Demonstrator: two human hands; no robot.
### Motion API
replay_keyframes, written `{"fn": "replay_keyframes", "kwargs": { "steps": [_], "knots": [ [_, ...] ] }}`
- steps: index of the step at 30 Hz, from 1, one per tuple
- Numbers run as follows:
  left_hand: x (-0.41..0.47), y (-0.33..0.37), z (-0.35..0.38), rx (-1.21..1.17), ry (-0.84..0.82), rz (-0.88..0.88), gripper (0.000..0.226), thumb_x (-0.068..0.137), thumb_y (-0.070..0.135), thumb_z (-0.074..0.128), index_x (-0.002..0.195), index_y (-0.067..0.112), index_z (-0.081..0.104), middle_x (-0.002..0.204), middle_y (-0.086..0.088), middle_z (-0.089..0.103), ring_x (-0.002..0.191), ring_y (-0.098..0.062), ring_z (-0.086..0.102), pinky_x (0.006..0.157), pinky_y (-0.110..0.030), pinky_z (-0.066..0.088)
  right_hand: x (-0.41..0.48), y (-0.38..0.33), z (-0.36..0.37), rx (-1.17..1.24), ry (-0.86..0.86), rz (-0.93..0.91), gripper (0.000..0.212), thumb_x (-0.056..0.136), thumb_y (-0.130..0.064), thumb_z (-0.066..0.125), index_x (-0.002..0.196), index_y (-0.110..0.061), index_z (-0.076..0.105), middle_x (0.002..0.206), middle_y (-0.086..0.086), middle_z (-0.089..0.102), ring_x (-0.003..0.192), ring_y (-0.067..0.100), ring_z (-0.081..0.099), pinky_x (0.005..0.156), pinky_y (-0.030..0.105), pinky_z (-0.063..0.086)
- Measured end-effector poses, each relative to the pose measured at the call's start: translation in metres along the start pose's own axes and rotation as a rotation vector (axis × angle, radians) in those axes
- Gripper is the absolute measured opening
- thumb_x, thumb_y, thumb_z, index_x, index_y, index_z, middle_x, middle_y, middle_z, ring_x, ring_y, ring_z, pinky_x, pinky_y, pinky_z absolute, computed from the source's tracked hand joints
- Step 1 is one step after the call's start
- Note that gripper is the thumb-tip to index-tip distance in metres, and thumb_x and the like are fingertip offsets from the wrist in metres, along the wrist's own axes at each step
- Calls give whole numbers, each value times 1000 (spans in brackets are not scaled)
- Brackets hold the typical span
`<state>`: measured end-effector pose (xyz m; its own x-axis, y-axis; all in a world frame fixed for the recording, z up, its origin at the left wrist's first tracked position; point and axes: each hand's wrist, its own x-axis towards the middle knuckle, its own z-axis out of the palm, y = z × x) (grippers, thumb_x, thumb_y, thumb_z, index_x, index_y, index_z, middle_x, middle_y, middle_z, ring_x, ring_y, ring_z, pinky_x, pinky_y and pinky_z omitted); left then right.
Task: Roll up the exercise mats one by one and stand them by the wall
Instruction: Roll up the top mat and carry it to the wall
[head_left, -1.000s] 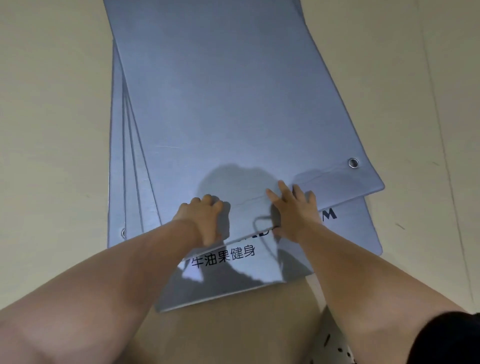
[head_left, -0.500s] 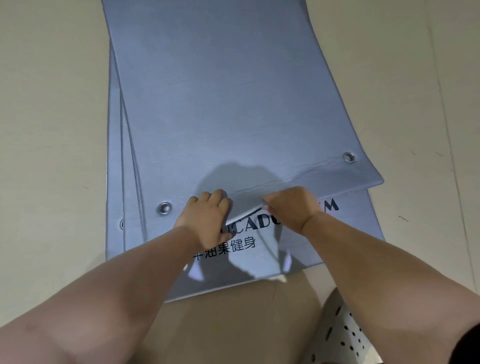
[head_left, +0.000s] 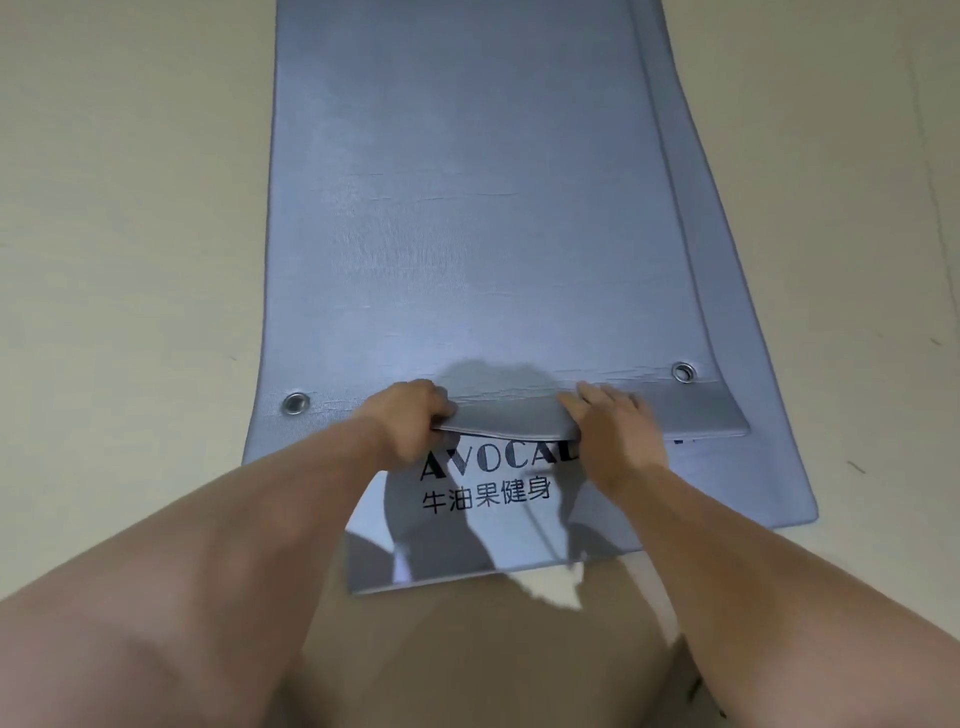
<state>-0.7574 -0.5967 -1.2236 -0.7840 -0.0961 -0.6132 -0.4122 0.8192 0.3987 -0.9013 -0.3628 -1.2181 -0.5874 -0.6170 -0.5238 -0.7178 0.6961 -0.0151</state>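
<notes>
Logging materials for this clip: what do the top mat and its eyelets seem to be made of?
Top mat: likely soft foam, matte finely textured blue-grey skin; its near edge bends and creases where the left hand and right hand grip it. Eyelets: apparently metal, silvery shiny rings.

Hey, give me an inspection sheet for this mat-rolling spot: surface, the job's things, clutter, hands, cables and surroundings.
surface: beige floor, with the mats lying flat on it.
job's things: top mat, grey-blue and not yet rolled, lies on a stack of similar mats. Its near edge is lifted between the hands, with two eyelets near that edge. The printed mat beneath shows dark lettering.
clutter: pale patch by the stack's near edge, too unclear to name.
grippers: left hand grips the top mat's near edge, fingers curled round it. The right hand holds the same edge, fingers over it.
cables: nothing seen.
surroundings: only floor in view, no wall seen.
</notes>
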Motion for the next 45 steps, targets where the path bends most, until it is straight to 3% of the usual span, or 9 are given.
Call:
{"fn": "replay_keyframes", "kwargs": {
  "steps": [4,11,18,22,29,34,39,42,45],
  "knots": [
    [1,-1,-14,-87,-92,-2,28,76,38,62,81,11,63,83,-5,58,84,-29,57,83,-47,52,10,7,-24,-62,-110,-31,29,90,1,51,107,-22,61,106,7,68,90,31,58,77,33,46],
    [-6,8,-32,-314,-619,-252,15,91,7,71,97,20,74,93,0,72,103,-27,69,92,-42,59,-3,3,-51,0,-462,-87,9,94,-27,69,97,-20,74,89,6,71,80,27,64,65,30,46],
    [-15,-5,-19,-194,-74,-241,29,82,39,83,76,19,64,77,5,61,82,-21,58,71,-30,44,-5,15,-53,225,-392,-1,30,83,-46,83,106,-28,78,102,-1,70,98,23,63,81,34,52],
    [-19,0,-33,37,-9,-189,23,93,49,67,115,40,69,104,6,68,100,-21,59,82,-35,50,3,9,-68,71,-154,67,50,83,-61,78,119,-29,64,116,-4,63,111,24,61,82,34,46],
    [-9,-2,-51,108,68,-260,27,92,53,67,88,30,55,101,2,63,90,-21,52,74,-33,40,-16,-24,-18,-238,491,-325,62,83,-14,69,144,-11,58,144,17,57,128,37,55,113,59,37],
    [-9,1,-40,190,136,-176,27,92,54,66,102,29,62,107,2,67,94,-23,59,76,-34,40,-18,-19,8,-314,96,-244,105,94,-65,60,167,-9,8,173,16,12,160,35,12,127,60,3],
    [-5,7,-24,482,340,54,36,89,45,70,115,20,67,102,-3,60,98,-28,54,81,-39,36,-5,-23,17,-279,42,-203,88,98,-35,69,165,-9,17,166,17,30,154,36,27,124,62,18],
    [-15,14,3,566,459,166,17,85,31,72,91,15,74,88,-4,58,83,-29,49,70,-37,29,-3,-27,18,-261,-49,-203,83,105,-27,59,166,-8,6,169,18,20,157,38,19,124,65,16],
    [-26,15,26,618,406,142,59,90,56,56,122,7,68,113,-8,59,99,-30,48,83,-44,35,-1,-28,16,-227,-64,-196,79,105,-24,57,166,-10,8,169,16,24,156,35,23,124,64,18]
  ]
}}
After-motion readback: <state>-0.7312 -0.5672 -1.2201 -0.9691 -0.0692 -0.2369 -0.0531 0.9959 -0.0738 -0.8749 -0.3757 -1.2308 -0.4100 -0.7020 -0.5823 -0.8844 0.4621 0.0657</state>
